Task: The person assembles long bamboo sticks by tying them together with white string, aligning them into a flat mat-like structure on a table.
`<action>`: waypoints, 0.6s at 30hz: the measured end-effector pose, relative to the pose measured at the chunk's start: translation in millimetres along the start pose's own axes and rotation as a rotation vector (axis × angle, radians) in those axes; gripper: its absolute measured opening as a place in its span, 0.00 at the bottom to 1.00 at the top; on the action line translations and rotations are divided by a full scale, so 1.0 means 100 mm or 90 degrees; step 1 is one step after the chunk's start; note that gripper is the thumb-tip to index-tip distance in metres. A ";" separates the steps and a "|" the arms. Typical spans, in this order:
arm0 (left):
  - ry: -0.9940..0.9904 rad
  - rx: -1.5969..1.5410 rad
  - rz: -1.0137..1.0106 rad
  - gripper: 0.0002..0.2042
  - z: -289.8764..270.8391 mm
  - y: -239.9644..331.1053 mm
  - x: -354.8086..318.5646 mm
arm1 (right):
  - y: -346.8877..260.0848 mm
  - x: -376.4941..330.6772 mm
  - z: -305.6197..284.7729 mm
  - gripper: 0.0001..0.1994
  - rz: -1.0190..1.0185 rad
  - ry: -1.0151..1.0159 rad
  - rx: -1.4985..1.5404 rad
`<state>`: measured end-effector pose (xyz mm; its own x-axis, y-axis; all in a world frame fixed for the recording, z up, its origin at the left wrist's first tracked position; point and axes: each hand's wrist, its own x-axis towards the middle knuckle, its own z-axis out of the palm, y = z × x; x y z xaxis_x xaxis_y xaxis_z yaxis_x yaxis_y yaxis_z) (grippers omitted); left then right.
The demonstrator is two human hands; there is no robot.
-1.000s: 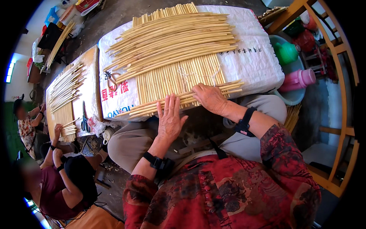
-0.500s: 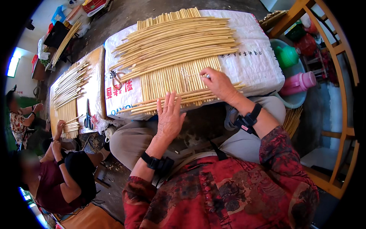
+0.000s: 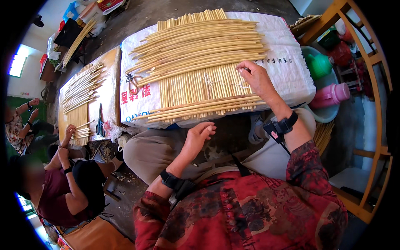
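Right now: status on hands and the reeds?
Right hand fingertips on upright reeds, at the string. Left hand open, off the board, over lap. Loose reeds piled across behind.

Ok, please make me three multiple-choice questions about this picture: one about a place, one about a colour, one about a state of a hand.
1. Where does the right hand rest?
A. on the row of upright reed sticks
B. on the green watering can
C. on the floor

2. What colour is the jug in the basin at the right?
A. blue
B. pink
C. black

3. How is the left hand?
A. clenched on scissors
B. holding a cup
C. open, holding nothing

Answers: 1 A, the fingers touch the sticks near their right end. 2 B, it is plainly pink. 3 C, the fingers are loose below the board's edge, above the lap.
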<state>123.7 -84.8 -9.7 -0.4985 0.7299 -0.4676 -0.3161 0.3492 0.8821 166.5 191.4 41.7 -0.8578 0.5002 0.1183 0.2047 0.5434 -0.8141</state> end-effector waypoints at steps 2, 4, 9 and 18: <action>0.021 -0.174 -0.043 0.16 0.06 0.00 0.08 | 0.03 0.00 0.02 0.08 -0.043 0.009 -0.010; 0.031 -0.301 -0.089 0.20 0.10 0.02 0.15 | 0.07 0.00 0.07 0.08 -0.078 0.002 -0.030; -0.001 -0.387 -0.188 0.28 0.15 0.03 0.27 | 0.06 -0.04 0.22 0.06 -0.124 -0.056 -0.123; -0.027 -0.376 -0.257 0.34 0.14 -0.01 0.45 | 0.13 -0.16 0.56 0.05 -0.224 -0.149 -0.171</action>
<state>113.2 -43.9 -31.2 -0.2232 0.6369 -0.7379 -0.8591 0.2292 0.4576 156.4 153.0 -2.4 -0.9730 0.1072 0.2044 -0.0291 0.8216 -0.5693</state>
